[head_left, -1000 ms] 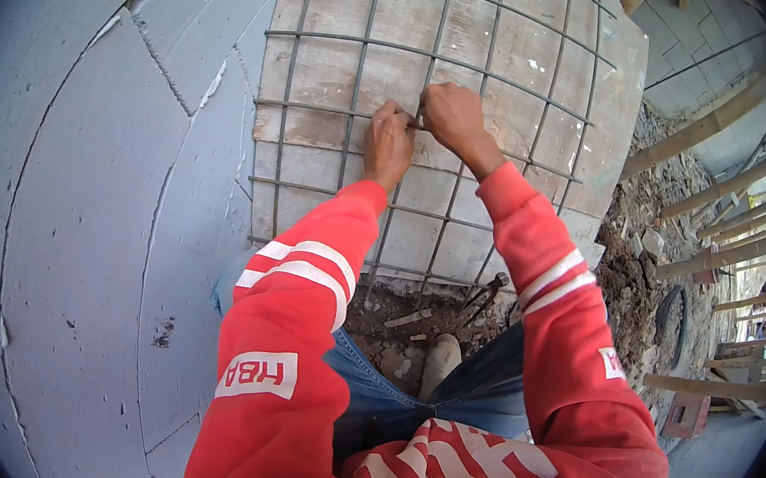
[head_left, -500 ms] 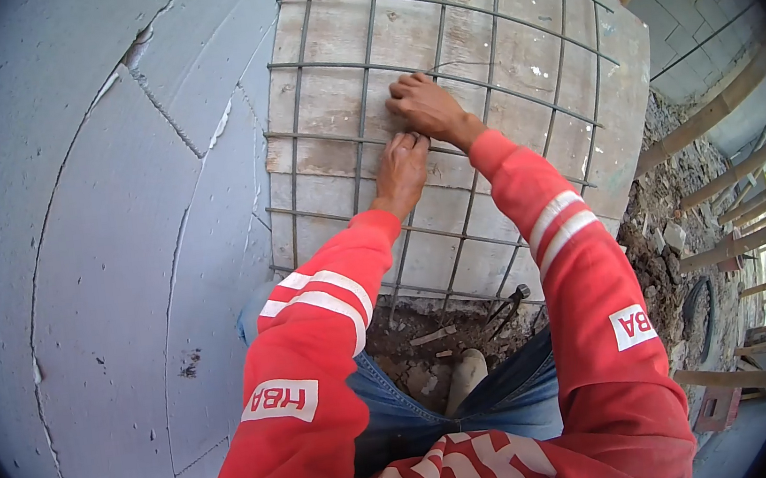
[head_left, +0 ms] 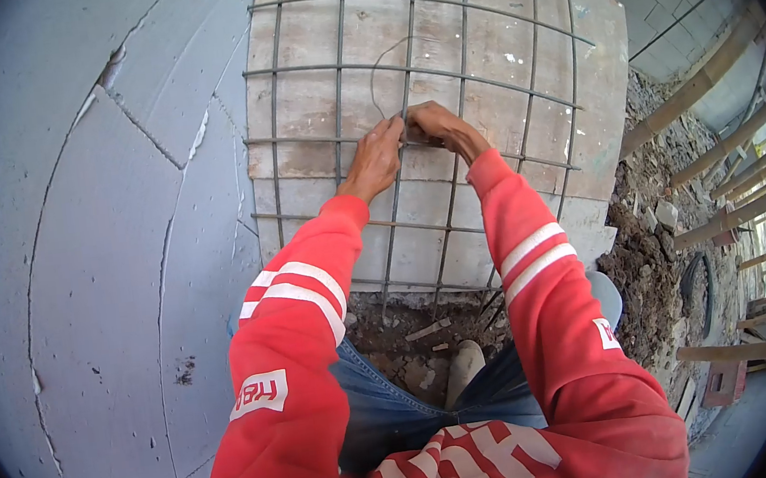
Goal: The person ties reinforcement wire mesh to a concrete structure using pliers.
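Both hands back together at one bar crossing, just above mid-view. The right hand was up toward 12 o'clock of the left a moment ago; it has come down beside it, on the 3 o'clock side. Left hand: fingers bent, thumb side up, apparently pinching the thin wire where it runs in. Right hand: wrist bent, fingers curled in; cannot tell whether they grip wire or bar, tips hidden.

Wire now leaves the fingers toward 12 o'clock, then arcs over to 1 o'clock, loose above the steel mesh. Mesh lies over the pale board; block wall at 9 o'clock, broken soil at 3 to 4 o'clock.

My reading: the wire has been brought round for a wrap at this crossing; long free tail suggests the tie isn't tight. Tail could snag on a neighbouring bar.
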Demonstrator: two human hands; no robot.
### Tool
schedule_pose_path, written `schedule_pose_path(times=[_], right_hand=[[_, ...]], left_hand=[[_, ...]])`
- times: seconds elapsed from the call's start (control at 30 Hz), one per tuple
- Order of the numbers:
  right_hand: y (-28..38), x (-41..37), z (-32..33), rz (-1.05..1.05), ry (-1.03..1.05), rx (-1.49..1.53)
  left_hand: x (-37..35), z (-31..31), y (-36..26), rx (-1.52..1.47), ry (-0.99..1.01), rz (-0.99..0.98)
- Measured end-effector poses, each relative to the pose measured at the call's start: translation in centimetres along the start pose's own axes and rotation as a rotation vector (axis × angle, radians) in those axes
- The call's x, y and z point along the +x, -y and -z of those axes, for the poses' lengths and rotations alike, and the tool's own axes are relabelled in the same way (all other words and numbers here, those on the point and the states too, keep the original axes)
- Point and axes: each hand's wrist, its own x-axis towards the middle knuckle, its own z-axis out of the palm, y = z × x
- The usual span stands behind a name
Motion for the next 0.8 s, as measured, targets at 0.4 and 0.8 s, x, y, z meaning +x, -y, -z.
schedule_pose_path(times=[0.4,0.8], right_hand=[[-0.2,1.9,0.8,-0.08,0.213,-0.211],[-1.3,2.9,1.8,0.043,0.329,-0.377]], left_hand=[[0.2,0.9,-0.6,-0.081,0.066,-0.008],[-0.2,0.0,-0.8,0.127,0.012,-0.046]])
